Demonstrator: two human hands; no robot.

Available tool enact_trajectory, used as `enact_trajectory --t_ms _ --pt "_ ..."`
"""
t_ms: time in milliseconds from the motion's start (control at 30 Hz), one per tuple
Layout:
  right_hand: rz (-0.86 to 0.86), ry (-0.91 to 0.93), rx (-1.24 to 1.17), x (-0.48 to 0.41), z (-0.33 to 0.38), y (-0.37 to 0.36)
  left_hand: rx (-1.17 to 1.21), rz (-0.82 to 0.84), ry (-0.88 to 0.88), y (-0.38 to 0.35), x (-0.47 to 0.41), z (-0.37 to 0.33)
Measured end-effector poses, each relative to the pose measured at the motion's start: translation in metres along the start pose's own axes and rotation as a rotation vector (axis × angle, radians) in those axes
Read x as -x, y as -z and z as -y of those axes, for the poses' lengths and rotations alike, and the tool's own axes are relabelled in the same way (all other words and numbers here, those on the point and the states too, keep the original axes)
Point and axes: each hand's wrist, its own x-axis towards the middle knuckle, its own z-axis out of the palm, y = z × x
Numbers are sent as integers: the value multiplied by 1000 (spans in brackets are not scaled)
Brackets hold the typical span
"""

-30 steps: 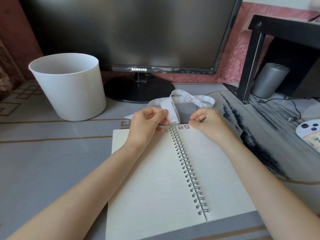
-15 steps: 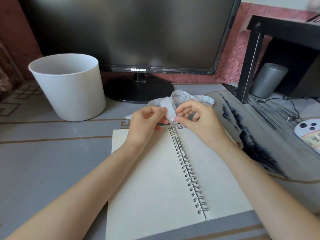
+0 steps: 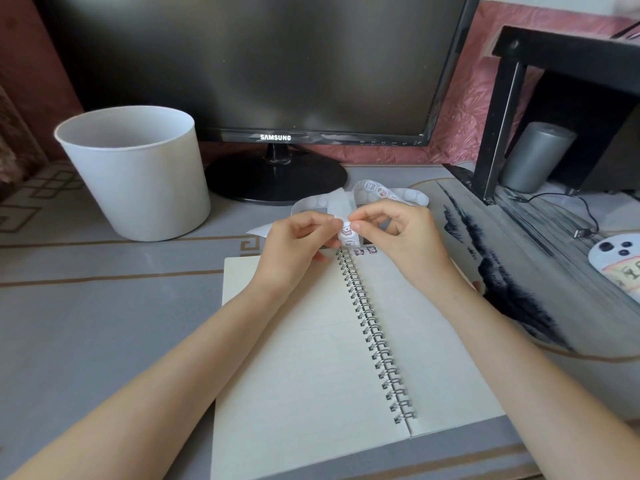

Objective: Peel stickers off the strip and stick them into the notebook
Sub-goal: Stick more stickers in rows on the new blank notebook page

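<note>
An open spiral notebook (image 3: 304,344) lies flat in front of me. Two small stickers (image 3: 365,251) sit at the top of its right page, beside the wire binding. A white sticker strip (image 3: 379,192) loops on the desk behind my hands. My left hand (image 3: 294,247) holds the strip's near end above the top of the binding. My right hand (image 3: 401,237) pinches a small round sticker (image 3: 346,231) on that end with thumb and forefinger. Both hands are raised just above the notebook's top edge.
A white bucket (image 3: 135,174) stands at the back left. A dark monitor (image 3: 263,64) on a round base stands behind the strip. A black shelf frame (image 3: 498,126), a grey cylinder (image 3: 535,157), a cable and a patterned mat (image 3: 540,271) are on the right.
My right hand left the right page's top, moved left to the strip's end and pinched a sticker there. My left hand kept hold of the strip.
</note>
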Motion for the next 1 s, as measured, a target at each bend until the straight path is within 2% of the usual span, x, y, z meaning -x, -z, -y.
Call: enact_trajectory --t_ms 567,800,1000 --pt "-5 -29 -51 -1 -4 -3 6 18 -22 -1 1 -1" --pt "-3 -2 12 0 -2 -2 -1 -9 9 -2 0 -2" --pt "0 133 226 -2 -7 0 -14 -34 18 -2 -1 0"
